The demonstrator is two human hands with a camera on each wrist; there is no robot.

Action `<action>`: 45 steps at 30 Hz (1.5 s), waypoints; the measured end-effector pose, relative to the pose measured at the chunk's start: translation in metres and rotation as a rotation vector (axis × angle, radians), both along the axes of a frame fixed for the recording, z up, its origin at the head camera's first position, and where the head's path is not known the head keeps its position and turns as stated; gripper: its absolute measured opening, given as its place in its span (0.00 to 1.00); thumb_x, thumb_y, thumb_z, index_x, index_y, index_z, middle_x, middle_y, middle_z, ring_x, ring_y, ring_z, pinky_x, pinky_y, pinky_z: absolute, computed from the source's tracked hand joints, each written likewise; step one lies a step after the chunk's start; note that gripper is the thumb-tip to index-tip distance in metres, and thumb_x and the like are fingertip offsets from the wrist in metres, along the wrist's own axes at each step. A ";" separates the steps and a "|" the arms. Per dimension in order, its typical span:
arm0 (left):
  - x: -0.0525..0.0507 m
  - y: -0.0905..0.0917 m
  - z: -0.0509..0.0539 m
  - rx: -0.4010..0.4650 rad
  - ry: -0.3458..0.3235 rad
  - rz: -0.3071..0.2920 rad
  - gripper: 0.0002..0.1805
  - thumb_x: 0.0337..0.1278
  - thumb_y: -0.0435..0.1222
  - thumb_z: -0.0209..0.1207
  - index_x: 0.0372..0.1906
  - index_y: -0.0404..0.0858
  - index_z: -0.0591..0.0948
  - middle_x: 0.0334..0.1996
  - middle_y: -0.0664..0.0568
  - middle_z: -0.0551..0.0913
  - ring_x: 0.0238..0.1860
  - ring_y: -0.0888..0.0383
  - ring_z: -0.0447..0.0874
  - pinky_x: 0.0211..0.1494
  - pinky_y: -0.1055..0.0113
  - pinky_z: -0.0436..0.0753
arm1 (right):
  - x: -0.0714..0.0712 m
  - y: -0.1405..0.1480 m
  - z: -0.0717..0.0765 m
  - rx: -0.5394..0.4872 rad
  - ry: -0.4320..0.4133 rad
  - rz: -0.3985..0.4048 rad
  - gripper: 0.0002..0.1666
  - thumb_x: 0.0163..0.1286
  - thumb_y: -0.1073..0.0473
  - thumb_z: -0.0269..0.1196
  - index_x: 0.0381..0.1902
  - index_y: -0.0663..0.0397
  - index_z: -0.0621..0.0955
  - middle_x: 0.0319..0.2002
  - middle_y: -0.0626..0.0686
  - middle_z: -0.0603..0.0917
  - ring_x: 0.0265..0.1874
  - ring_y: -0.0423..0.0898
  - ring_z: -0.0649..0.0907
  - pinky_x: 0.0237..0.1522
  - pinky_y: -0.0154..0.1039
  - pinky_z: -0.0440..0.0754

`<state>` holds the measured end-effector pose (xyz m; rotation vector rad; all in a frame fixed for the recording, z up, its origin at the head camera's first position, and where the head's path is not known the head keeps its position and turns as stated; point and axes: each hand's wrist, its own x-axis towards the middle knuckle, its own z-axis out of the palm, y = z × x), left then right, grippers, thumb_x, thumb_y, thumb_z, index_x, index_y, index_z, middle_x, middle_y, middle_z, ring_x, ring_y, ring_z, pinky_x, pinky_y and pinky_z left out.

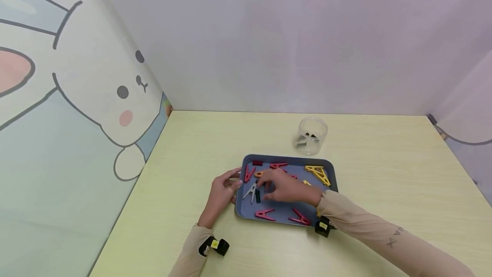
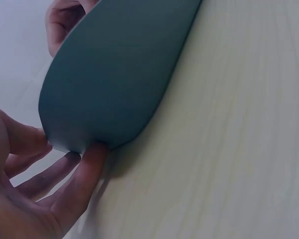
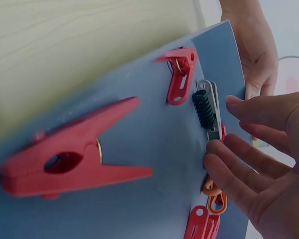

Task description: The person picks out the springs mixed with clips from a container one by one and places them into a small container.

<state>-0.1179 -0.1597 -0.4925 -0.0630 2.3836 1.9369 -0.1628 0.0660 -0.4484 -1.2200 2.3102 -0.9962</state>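
My left hand (image 1: 221,191) (image 2: 45,194) grips the left edge of the blue-grey tray (image 1: 282,211) (image 2: 114,74) (image 3: 162,154), its thumb at the rim. Over the tray's left part hovers my right hand (image 1: 286,187) (image 3: 269,162), fingers apart and loosely bent, with nothing visible between them. Close to its fingertips lie a grey clip (image 1: 251,190) and a dark green spring (image 1: 258,196) (image 3: 204,109), beside each other. An orange piece (image 1: 259,174) (image 3: 218,203) is partly behind the right fingers. Red clips (image 1: 265,214) (image 3: 82,149) lie around the tray.
Yellow clips (image 1: 318,174) lie in the tray's right part, one partly hidden by my right hand. A clear jar (image 1: 312,136) with small dark and metallic pieces stands behind the tray. A small dark red piece (image 1: 257,163) sits near the tray's back left corner.
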 end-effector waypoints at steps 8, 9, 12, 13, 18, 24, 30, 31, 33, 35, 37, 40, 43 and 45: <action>0.000 0.000 0.001 0.005 0.000 -0.007 0.22 0.58 0.30 0.60 0.58 0.45 0.79 0.48 0.43 0.79 0.37 0.50 0.82 0.17 0.57 0.81 | 0.000 -0.010 -0.001 0.078 0.013 0.021 0.15 0.55 0.63 0.71 0.42 0.55 0.84 0.39 0.48 0.82 0.33 0.44 0.79 0.37 0.33 0.78; 0.000 0.000 0.001 0.008 -0.001 -0.006 0.22 0.58 0.30 0.60 0.58 0.45 0.79 0.47 0.43 0.79 0.37 0.50 0.82 0.17 0.57 0.81 | 0.000 -0.011 -0.001 0.085 0.015 0.025 0.15 0.55 0.63 0.71 0.42 0.55 0.84 0.38 0.49 0.82 0.33 0.44 0.79 0.36 0.32 0.78; 0.000 0.000 0.001 0.012 0.000 -0.006 0.22 0.58 0.29 0.60 0.58 0.44 0.79 0.47 0.44 0.80 0.37 0.51 0.83 0.17 0.56 0.81 | 0.002 -0.015 0.000 0.098 0.019 0.030 0.14 0.55 0.63 0.71 0.41 0.56 0.84 0.37 0.49 0.82 0.31 0.45 0.79 0.34 0.32 0.77; 0.000 0.000 0.000 0.012 0.002 -0.007 0.22 0.58 0.29 0.60 0.58 0.44 0.79 0.47 0.44 0.80 0.37 0.51 0.83 0.17 0.56 0.81 | 0.002 -0.016 0.000 0.102 0.016 0.029 0.14 0.55 0.63 0.71 0.41 0.56 0.84 0.36 0.49 0.82 0.31 0.45 0.78 0.34 0.32 0.77; 0.000 0.000 0.000 0.008 0.006 -0.003 0.22 0.58 0.29 0.60 0.58 0.44 0.79 0.47 0.44 0.80 0.37 0.52 0.83 0.17 0.57 0.81 | 0.004 -0.020 0.001 0.128 0.022 0.015 0.13 0.54 0.64 0.72 0.39 0.56 0.84 0.35 0.49 0.81 0.32 0.45 0.78 0.34 0.32 0.76; 0.000 0.000 -0.001 0.009 0.018 -0.002 0.22 0.58 0.29 0.60 0.58 0.42 0.79 0.47 0.43 0.80 0.37 0.52 0.83 0.16 0.57 0.81 | 0.004 -0.022 -0.001 0.153 0.034 0.013 0.13 0.52 0.64 0.72 0.37 0.55 0.84 0.34 0.48 0.80 0.31 0.43 0.77 0.33 0.31 0.76; 0.001 0.001 0.001 0.002 0.021 0.005 0.21 0.58 0.29 0.60 0.58 0.42 0.79 0.47 0.43 0.80 0.37 0.51 0.83 0.16 0.58 0.80 | 0.003 -0.025 -0.002 0.157 0.034 0.033 0.13 0.52 0.64 0.73 0.36 0.56 0.84 0.33 0.47 0.79 0.30 0.41 0.76 0.32 0.30 0.77; 0.001 0.001 0.001 0.001 0.019 0.006 0.21 0.58 0.29 0.60 0.58 0.42 0.79 0.47 0.43 0.80 0.37 0.51 0.83 0.16 0.57 0.80 | 0.002 -0.025 -0.001 0.156 0.041 0.037 0.12 0.52 0.65 0.73 0.36 0.56 0.84 0.33 0.47 0.79 0.30 0.41 0.76 0.32 0.30 0.77; 0.001 0.001 0.001 0.001 0.011 0.011 0.21 0.58 0.29 0.60 0.58 0.43 0.79 0.46 0.44 0.80 0.37 0.52 0.83 0.16 0.57 0.81 | 0.002 -0.026 -0.002 0.155 0.064 0.044 0.12 0.51 0.64 0.73 0.35 0.55 0.84 0.32 0.47 0.79 0.31 0.40 0.76 0.33 0.30 0.76; 0.001 0.001 0.001 0.001 0.006 0.014 0.22 0.58 0.29 0.60 0.58 0.44 0.80 0.46 0.45 0.81 0.37 0.52 0.83 0.16 0.57 0.81 | 0.001 -0.027 -0.001 0.159 0.083 0.052 0.11 0.51 0.64 0.73 0.34 0.55 0.84 0.32 0.46 0.79 0.31 0.40 0.75 0.35 0.31 0.75; 0.002 0.001 0.001 0.002 0.009 0.011 0.22 0.58 0.29 0.60 0.58 0.43 0.79 0.46 0.44 0.80 0.37 0.52 0.83 0.16 0.57 0.81 | 0.001 -0.028 -0.001 0.167 0.095 0.058 0.11 0.50 0.63 0.74 0.33 0.55 0.84 0.31 0.46 0.79 0.31 0.40 0.75 0.35 0.32 0.74; 0.002 0.001 0.002 0.000 0.011 0.011 0.21 0.58 0.29 0.60 0.58 0.44 0.79 0.46 0.45 0.80 0.37 0.52 0.83 0.16 0.57 0.81 | 0.001 -0.030 0.001 0.189 0.097 0.055 0.12 0.50 0.62 0.74 0.33 0.55 0.84 0.31 0.46 0.78 0.31 0.39 0.74 0.35 0.32 0.75; 0.001 0.001 0.002 0.000 0.010 0.015 0.21 0.58 0.29 0.60 0.57 0.44 0.80 0.46 0.45 0.80 0.38 0.52 0.83 0.16 0.57 0.81 | 0.001 -0.031 0.001 0.212 0.106 0.046 0.10 0.51 0.62 0.73 0.33 0.55 0.84 0.31 0.46 0.78 0.31 0.39 0.74 0.35 0.32 0.74; 0.001 0.001 0.002 0.000 0.010 0.015 0.21 0.57 0.29 0.60 0.57 0.44 0.80 0.46 0.45 0.80 0.38 0.52 0.83 0.16 0.57 0.81 | 0.001 -0.031 0.001 0.222 0.111 0.042 0.10 0.51 0.63 0.73 0.32 0.55 0.84 0.30 0.46 0.78 0.31 0.38 0.74 0.35 0.32 0.74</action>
